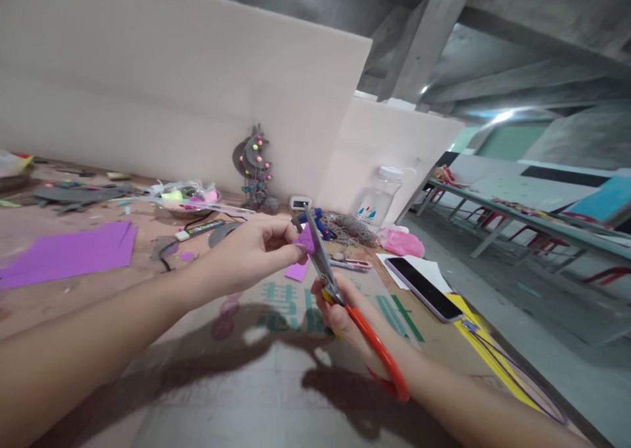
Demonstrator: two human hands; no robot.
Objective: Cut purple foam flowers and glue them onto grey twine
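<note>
My left hand (261,247) pinches a small piece of purple paper (307,239) between thumb and fingertips. My right hand (345,310) is closed around a pair of scissors (377,353) with orange-red handles, one finger loop sticking out below the palm. The scissor blades are parted a little and point up and away, right at the purple piece; whether they are cutting into it I cannot tell. Behind the hands a purple paper strip (297,270) lies on the printed cardboard (276,382).
Purple sheets (73,251) lie at left, near a utility knife (204,230). A grey crescent ornament with beads (255,162) leans on the white board (172,87). A twine bundle (352,228), a clear bottle (379,198) and a phone (424,289) are at right.
</note>
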